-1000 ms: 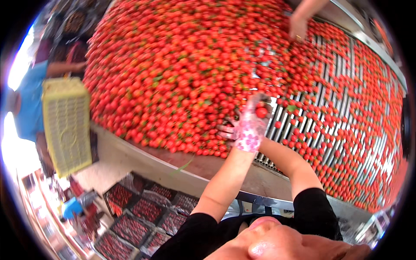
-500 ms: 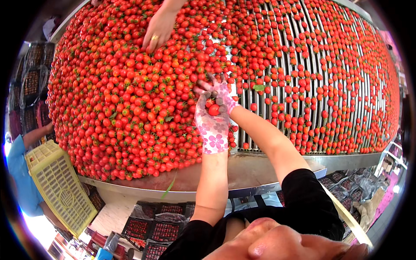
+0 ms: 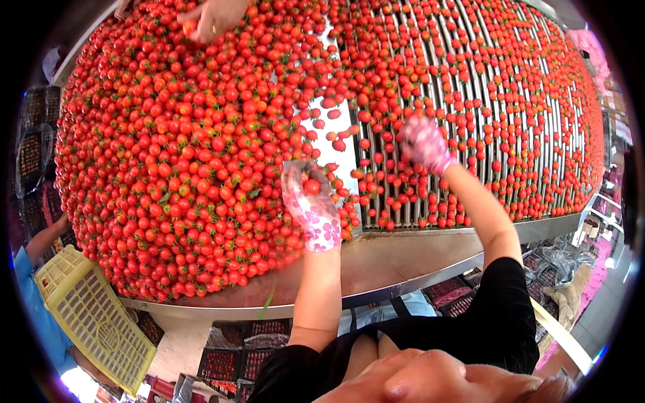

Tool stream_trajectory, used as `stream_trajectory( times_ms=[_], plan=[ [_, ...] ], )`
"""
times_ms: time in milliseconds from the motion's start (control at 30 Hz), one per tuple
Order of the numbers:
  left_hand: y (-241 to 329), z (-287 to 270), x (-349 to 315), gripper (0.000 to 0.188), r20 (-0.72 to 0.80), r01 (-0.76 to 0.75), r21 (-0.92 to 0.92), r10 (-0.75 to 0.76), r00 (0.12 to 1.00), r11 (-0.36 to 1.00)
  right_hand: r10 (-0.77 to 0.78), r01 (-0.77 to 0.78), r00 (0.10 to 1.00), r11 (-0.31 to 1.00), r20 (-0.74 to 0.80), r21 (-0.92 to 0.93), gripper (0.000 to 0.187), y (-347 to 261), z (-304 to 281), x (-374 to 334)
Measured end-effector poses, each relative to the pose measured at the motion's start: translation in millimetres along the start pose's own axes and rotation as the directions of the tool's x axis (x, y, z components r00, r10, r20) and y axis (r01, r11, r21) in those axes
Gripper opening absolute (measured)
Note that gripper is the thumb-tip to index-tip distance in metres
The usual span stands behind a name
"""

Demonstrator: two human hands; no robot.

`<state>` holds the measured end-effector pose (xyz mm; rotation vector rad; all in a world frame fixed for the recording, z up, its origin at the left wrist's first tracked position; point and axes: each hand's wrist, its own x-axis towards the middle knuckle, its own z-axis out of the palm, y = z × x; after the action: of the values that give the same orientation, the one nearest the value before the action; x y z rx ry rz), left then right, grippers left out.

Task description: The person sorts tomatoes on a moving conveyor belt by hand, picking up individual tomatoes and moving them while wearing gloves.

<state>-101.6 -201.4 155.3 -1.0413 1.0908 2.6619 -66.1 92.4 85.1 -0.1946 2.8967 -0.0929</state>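
Observation:
A large heap of red cherry tomatoes (image 3: 175, 154) fills the left side of a metal sorting table. My left hand (image 3: 314, 218), in a white glove with pink flowers and dirty fingertips, is turned palm up at the heap's right edge. Its curled fingers cup a cherry tomato (image 3: 312, 187). Out over the roller conveyor (image 3: 415, 209) is my right hand (image 3: 427, 144), in a matching glove. Motion blurs its fingers, so I cannot make out whether they hold anything. Loose tomatoes lie on the rollers around it.
A co-worker's bare hand (image 3: 218, 19) reaches into the heap's far side. At left, a person in blue (image 3: 41, 316) is beside a yellow plastic crate (image 3: 97, 329). Dark crates of tomatoes (image 3: 222, 363) stand below the table's metal rim (image 3: 376, 290).
My right hand has moved from beside my left out to the right over the rollers. Fewer tomatoes show in my left palm. The co-worker's hand has shifted left and away.

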Motion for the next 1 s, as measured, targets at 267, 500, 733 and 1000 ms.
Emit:
stream_trajectory(
  times_ms=[267,500,733,1000],
  plan=[
    [21.2,3.6,7.6,0.019,-0.088,-0.019,0.009,0.020,0.996,1.000,0.444,-0.440,0.896,0.880,-0.018,-0.178,0.071,25.8,4.0,183.1],
    [28.0,-5.6,22.3,0.016,-0.100,0.041,-0.162,-0.058,0.993,0.986,0.085,-0.106,0.981,0.987,-0.175,-0.118,0.045,-7.4,56.4,66.5],
    [33.0,-8.4,18.3,0.017,-0.044,-0.041,-0.108,0.037,0.998,0.993,-0.225,0.223,0.965,0.974,0.136,0.029,0.044,-67.5,47.2,-110.6],
    [26.7,-4.7,12.2,0.015,0.026,-0.185,0.162,0.183,0.983,0.969,-0.437,0.451,0.838,0.892,0.327,0.038,0.048,-22.0,52.9,-141.5]
  ],
)
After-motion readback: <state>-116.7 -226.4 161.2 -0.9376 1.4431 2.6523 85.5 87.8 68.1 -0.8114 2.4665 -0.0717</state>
